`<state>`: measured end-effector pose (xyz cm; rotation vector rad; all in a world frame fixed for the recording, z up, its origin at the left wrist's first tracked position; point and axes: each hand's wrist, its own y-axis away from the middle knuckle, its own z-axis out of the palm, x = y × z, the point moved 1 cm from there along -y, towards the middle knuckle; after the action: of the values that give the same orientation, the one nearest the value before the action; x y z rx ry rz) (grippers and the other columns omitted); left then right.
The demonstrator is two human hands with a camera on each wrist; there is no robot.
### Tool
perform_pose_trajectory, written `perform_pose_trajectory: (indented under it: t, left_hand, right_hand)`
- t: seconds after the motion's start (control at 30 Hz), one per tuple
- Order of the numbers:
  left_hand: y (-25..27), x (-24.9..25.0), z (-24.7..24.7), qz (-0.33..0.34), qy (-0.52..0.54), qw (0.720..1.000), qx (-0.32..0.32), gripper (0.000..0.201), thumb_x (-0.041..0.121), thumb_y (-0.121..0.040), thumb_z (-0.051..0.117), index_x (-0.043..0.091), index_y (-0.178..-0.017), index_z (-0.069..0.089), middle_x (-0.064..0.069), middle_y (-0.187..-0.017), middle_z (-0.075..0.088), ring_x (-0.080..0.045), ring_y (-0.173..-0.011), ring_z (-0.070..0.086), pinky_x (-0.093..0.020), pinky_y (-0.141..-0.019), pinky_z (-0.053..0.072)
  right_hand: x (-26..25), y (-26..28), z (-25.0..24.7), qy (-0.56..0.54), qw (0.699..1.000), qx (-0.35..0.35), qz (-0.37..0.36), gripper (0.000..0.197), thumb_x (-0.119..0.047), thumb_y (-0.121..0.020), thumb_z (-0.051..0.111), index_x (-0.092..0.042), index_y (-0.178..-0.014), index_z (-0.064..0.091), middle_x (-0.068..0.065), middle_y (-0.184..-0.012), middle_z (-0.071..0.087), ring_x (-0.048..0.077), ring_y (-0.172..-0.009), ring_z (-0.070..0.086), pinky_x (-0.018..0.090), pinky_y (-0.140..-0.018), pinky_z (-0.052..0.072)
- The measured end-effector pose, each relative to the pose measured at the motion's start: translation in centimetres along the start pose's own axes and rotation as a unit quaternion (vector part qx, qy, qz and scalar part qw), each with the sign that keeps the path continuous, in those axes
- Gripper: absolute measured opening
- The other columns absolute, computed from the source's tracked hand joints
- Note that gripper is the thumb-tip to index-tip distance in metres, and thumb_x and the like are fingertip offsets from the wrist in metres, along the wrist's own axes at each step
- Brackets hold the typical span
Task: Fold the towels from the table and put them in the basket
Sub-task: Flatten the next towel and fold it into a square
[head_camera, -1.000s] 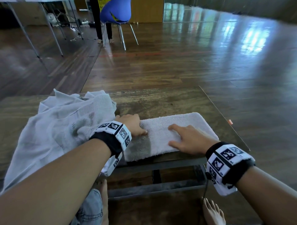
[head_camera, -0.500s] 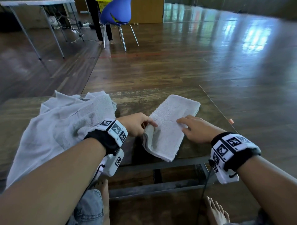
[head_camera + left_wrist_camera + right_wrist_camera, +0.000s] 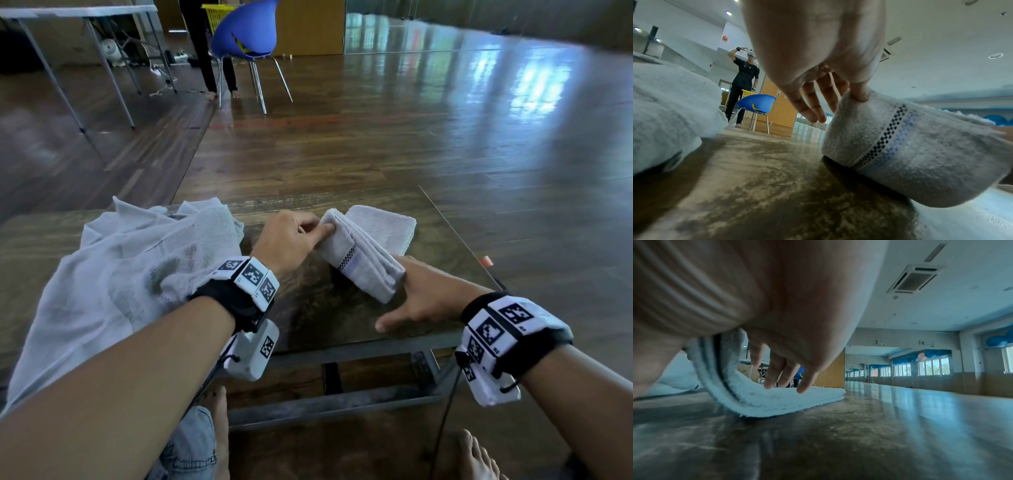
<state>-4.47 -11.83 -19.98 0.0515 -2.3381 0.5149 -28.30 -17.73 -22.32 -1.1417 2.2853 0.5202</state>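
Observation:
A white towel (image 3: 363, 263) with a checked band lies lengthwise on the brown table (image 3: 325, 308). Its far half is flat; its near half is raised and curls over toward the far end. My left hand (image 3: 325, 228) pinches the top left corner of the raised half; the left wrist view shows the thumb on top of the towel (image 3: 910, 154). My right hand (image 3: 407, 301) supports the flap from beneath with relaxed fingers (image 3: 777, 374), thumb spread aside. A pile of unfolded towels (image 3: 137, 274) lies on the table's left. The yellow basket (image 3: 214, 17) stands far back.
A blue chair (image 3: 246, 31) and a standing person (image 3: 745, 73) are across the wooden floor, in front of the basket. The table's right edge bears an orange marker (image 3: 485, 262). Folding tables stand at the far left. My bare feet are under the table.
The towel lay crosswise and flat under both hands, then was turned lengthwise. Now both hands have lifted its near end and carry it toward the far end.

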Motion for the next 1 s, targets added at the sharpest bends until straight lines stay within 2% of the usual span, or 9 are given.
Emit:
perform_pose_trajectory:
  t: [0.13,0.2,0.27,0.37,0.43,0.6,0.7,0.87,1.0]
  left_hand:
    - [-0.1,-0.1,0.0,-0.048,0.023,0.998,0.019,0.041,0.035,-0.094,0.063,0.0,-0.073,0.066,-0.01,-0.059,0.057,-0.013,-0.051,0.043,-0.027,-0.053,0.036]
    - [-0.3,-0.2,-0.2,-0.075,0.037,0.997,-0.008,0.041,0.036,-0.096,0.059,-0.002,-0.081,0.067,-0.01,-0.068,0.064,-0.023,-0.057,0.053,-0.034,-0.06,0.044]
    - [-0.4,-0.5,-0.3,-0.115,0.029,0.99,-0.082,0.046,0.04,-0.097,0.056,-0.003,-0.086,0.068,-0.016,-0.077,0.068,-0.034,-0.067,0.06,-0.037,-0.066,0.049]
    - [-0.2,-1.5,-0.3,-0.204,-0.019,0.952,-0.227,0.043,0.043,-0.095,0.059,0.007,-0.073,0.063,-0.006,-0.059,0.064,-0.021,-0.051,0.062,-0.03,-0.057,0.05]
    - [0.1,-2.0,0.0,-0.244,-0.029,0.93,-0.275,0.04,0.042,-0.094,0.061,0.009,-0.071,0.061,-0.001,-0.05,0.064,-0.017,-0.044,0.063,-0.024,-0.048,0.051]
    - [-0.7,-2.2,1.6,-0.197,-0.05,0.964,-0.172,0.04,0.041,-0.094,0.059,0.008,-0.073,0.055,-0.009,-0.063,0.055,-0.025,-0.058,0.055,-0.037,-0.058,0.049]
    - [-1.5,-2.4,2.8,-0.172,-0.077,0.975,-0.118,0.039,0.039,-0.1,0.05,0.008,-0.077,0.056,-0.005,-0.066,0.055,-0.024,-0.067,0.054,-0.031,-0.055,0.04]
    - [-2.4,-3.7,5.3,-0.181,-0.129,0.97,-0.097,0.035,0.039,-0.102,0.045,0.011,-0.085,0.058,-0.014,-0.096,0.067,-0.034,-0.095,0.061,-0.037,-0.076,0.044]
    - [-3.2,-4.7,6.5,-0.198,-0.152,0.965,-0.076,0.033,0.039,-0.103,0.041,0.017,-0.079,0.051,-0.012,-0.097,0.067,-0.035,-0.098,0.06,-0.034,-0.071,0.037]
  right_hand:
    - [-0.9,-0.5,-0.9,-0.057,0.993,0.108,0.004,0.035,-0.03,-0.084,0.079,-0.024,-0.116,0.065,-0.01,-0.107,0.073,0.002,-0.099,0.067,0.037,-0.095,0.054]
    - [-0.9,-0.8,-1.6,-0.1,0.987,0.126,0.029,0.016,-0.019,-0.088,0.076,-0.019,-0.103,0.07,-0.005,-0.098,0.076,0.006,-0.092,0.07,0.037,-0.091,0.056]
    - [-0.7,-0.9,-2.0,-0.192,0.975,0.086,0.069,0.014,-0.01,-0.087,0.076,-0.016,-0.098,0.07,-0.003,-0.092,0.077,0.011,-0.089,0.073,0.032,-0.08,0.057]
    - [-0.1,-0.7,-2.0,-0.305,0.936,-0.056,0.167,0.025,-0.008,-0.088,0.072,-0.007,-0.112,0.063,0.014,-0.099,0.077,0.031,-0.09,0.075,0.033,-0.07,0.061]
    - [0.4,-0.7,-1.9,-0.301,0.924,-0.103,0.214,0.033,-0.012,-0.089,0.072,-0.006,-0.12,0.061,0.018,-0.105,0.076,0.032,-0.092,0.075,0.034,-0.072,0.062]
    - [1.5,-2.3,-1.5,-0.26,0.936,0.005,0.236,0.02,-0.014,-0.092,0.071,-0.007,-0.11,0.068,0.012,-0.097,0.077,0.02,-0.077,0.075,0.027,-0.063,0.059]
    - [2.1,-3.7,-1.6,-0.233,0.939,0.111,0.228,0.007,-0.016,-0.093,0.07,-0.012,-0.098,0.068,0.005,-0.087,0.076,0.012,-0.062,0.074,0.022,-0.053,0.056]
    - [3.2,-4.8,-0.8,-0.197,0.939,0.112,0.259,0.011,-0.021,-0.095,0.067,-0.017,-0.085,0.065,0.002,-0.084,0.073,0.008,-0.059,0.072,0.02,-0.049,0.055]
    - [3.8,-5.5,-0.7,-0.191,0.934,0.13,0.273,0.013,-0.026,-0.095,0.066,-0.016,-0.087,0.067,0.004,-0.08,0.072,0.011,-0.059,0.07,0.025,-0.05,0.057]
